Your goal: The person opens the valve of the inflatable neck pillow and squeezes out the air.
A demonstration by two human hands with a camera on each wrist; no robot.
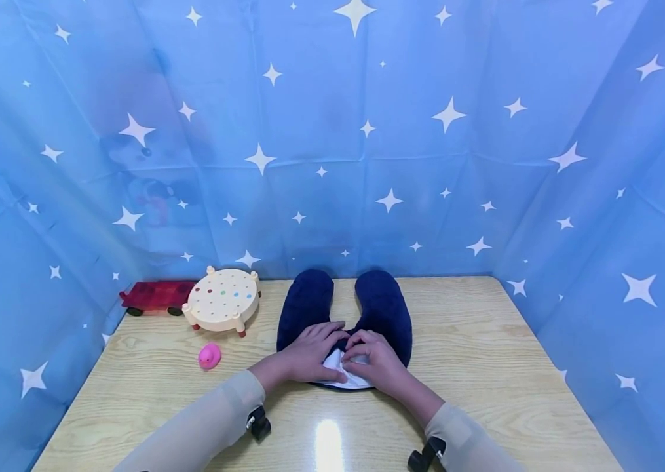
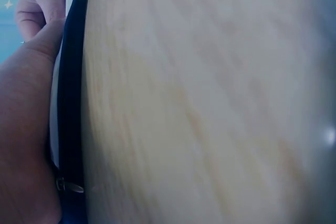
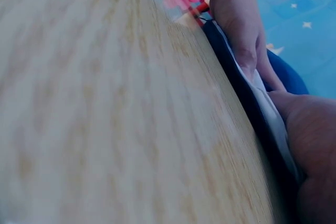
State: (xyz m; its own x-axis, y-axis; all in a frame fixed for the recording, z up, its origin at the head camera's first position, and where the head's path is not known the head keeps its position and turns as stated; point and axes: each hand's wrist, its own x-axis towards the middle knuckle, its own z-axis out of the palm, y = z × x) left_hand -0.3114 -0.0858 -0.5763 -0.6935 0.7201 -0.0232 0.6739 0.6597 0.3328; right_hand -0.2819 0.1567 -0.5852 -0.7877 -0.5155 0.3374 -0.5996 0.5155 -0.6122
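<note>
A navy U-shaped neck pillow (image 1: 388, 301) lies on the table with both arms pointing to the back. At its near curve white inner fabric (image 1: 358, 380) shows, bordered by a navy edge. My left hand (image 1: 310, 353) rests over the left of the curve, fingers stretched out and thumb on the white fabric. With curled fingers and thumb my right hand (image 1: 376, 360) pinches the white fabric near the middle. A small metal zipper pull (image 2: 71, 186) shows on the navy edge in the left wrist view. My hands cover part of the pillow's curve.
Left of the pillow stands a round cream toy table (image 1: 223, 298) with coloured dots and short legs. A red toy cart (image 1: 158, 296) with black wheels is behind it, and a pink rubber duck (image 1: 209, 356) sits in front. Blue starry curtains (image 1: 332, 196) border the wooden table (image 1: 485, 393).
</note>
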